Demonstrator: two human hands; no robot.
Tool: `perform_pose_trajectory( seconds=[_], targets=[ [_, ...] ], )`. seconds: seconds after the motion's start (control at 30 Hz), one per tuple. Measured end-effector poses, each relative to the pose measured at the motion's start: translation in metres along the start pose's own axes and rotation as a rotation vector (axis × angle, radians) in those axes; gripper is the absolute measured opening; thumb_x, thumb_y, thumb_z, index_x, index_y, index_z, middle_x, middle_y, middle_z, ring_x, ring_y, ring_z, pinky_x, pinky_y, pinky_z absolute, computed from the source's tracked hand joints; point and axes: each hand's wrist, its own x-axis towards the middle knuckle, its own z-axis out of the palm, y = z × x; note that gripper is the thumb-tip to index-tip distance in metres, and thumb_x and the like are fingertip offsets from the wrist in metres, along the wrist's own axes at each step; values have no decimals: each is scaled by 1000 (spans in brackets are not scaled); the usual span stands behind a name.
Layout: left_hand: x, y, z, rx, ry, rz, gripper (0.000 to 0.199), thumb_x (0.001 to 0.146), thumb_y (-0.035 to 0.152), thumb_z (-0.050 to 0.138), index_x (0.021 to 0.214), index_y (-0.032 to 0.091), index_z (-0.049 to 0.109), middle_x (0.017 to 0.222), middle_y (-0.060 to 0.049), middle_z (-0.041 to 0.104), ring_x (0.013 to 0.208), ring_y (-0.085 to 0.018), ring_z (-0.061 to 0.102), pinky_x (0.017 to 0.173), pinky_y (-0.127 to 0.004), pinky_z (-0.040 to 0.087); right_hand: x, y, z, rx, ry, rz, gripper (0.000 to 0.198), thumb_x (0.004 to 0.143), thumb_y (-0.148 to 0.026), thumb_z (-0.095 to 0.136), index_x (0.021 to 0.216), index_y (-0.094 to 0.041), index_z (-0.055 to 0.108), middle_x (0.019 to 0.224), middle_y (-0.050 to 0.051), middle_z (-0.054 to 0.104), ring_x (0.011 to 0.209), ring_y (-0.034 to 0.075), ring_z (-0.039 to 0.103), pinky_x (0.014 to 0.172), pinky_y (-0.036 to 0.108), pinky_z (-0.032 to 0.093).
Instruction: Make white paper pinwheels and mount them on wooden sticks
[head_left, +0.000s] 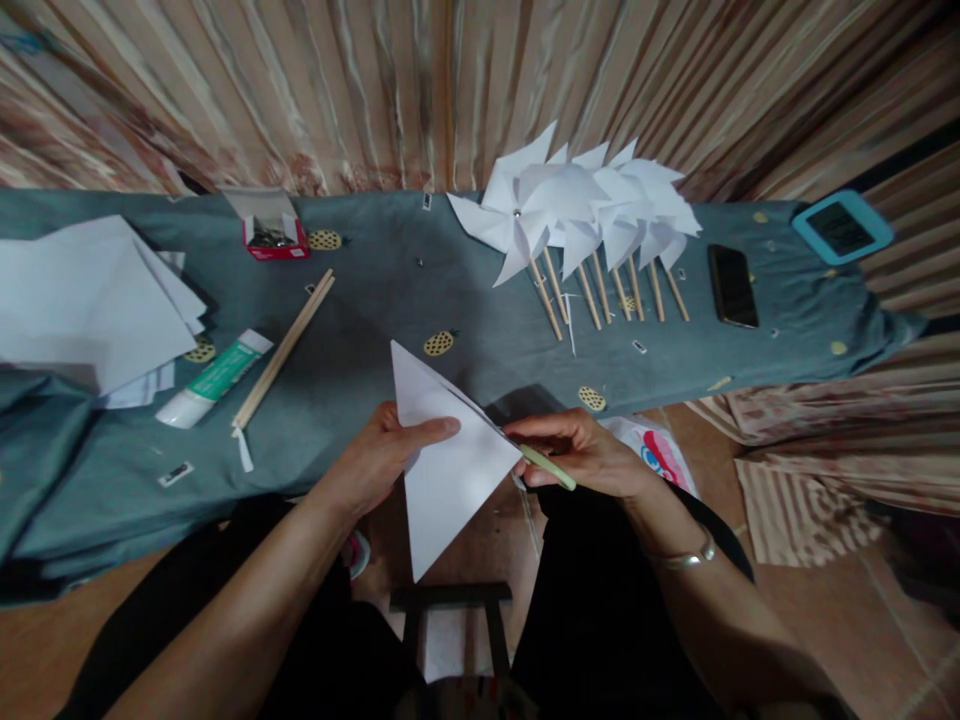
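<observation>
A sheet of white paper [457, 490], folded into a triangle, is held over the table's front edge. My left hand [382, 450] grips its left side, thumb laid flat on top and the other fingers behind. My right hand [585, 455] is closed around a slim knife [549, 467] with a light green handle. Its dark blade lies along the paper's upper right edge, seemingly within the fold; how deep it reaches is hidden.
Several white paper pinwheels [555, 200] on wooden sticks lie at the back right, beside a black phone [733, 286] and a blue-framed device [844, 228]. Leftward are stacked paper [90, 310], a glue tube [215, 380], wooden sticks [285, 350] and a red box [275, 240] of small metal pieces.
</observation>
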Motion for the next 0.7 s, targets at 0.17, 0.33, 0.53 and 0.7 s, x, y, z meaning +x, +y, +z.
perform_pose_trajectory(
  seconds=[0.17,0.33,0.53,0.7],
  targets=[
    [1,-2,6,2,-31,13,17,64,29,80,73,16,75,72,-8,76,63,-20,69,59,-25,52,1,0,-2,39,-3,-2,46,58,-17,89,102,-23,76,80,-3,76,65,4,65,66,14,56],
    [3,-3,7,35,-28,11,19,64,31,80,75,16,75,76,-9,76,65,-21,70,60,-27,53,-1,-5,-5,8,-6,9,47,57,-21,89,102,-20,76,73,-2,74,60,5,64,59,14,54],
    [6,-4,7,73,-45,30,17,66,30,80,77,19,76,78,-7,77,67,-21,70,62,-27,54,-4,-12,-8,-10,-38,56,47,58,-21,89,103,-20,75,73,-3,73,61,5,63,58,13,53],
    [6,-5,8,76,-46,19,16,65,30,80,76,20,76,77,-6,77,67,-21,70,62,-27,54,-6,-11,-8,0,-26,57,47,58,-22,89,103,-19,75,71,-4,72,59,4,62,59,14,54]
  ],
)
